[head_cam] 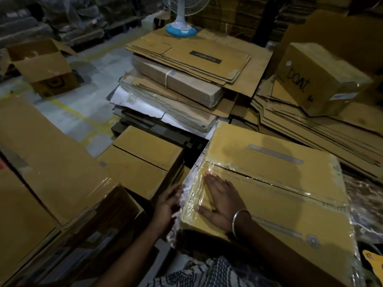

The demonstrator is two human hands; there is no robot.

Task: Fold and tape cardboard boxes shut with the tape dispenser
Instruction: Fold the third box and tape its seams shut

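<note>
- Large flat brown cardboard box [275, 195], flaps folded shut, sits at 4 o'clock in the head view, tilted; clear shiny tape runs along its centre seam and wraps over the left end.
- Right hand [220, 200] lies flat on the box top near the left edge, fingers straight and spread, pressing the clear tape strip [200, 189] down; grasps nothing. Silver metal bangle [238, 222] on that wrist.
- Left hand [167, 204] is against the box's left side wall at 6 o'clock, fingers extended on the tape that folds over the edge; motion-blurred, appears released, not clenched.
- Tape dispenser: can't pick it out; a yellow plastic object [374, 264] at the 4 o'clock frame edge is cut off, can't tell what it is.
- Smaller closed brown cardboard box [143, 160] just left of the hands, seam untaped.
- Another taped brown carton [51, 168], at 8 o'clock, close to the camera.
- Stack of flattened brown cardboard sheets [186, 65] at 12 o'clock, white-and-blue pedestal fan base [180, 30] on top.
- Closed brown box with black handwriting [323, 79] at 2 o'clock, on more flattened cardboard.
- Open brown carton [43, 67] on the grey floor at 10 o'clock.
- Black-and-white patterned cloth [211, 274] at 6 o'clock, bottom edge.
</note>
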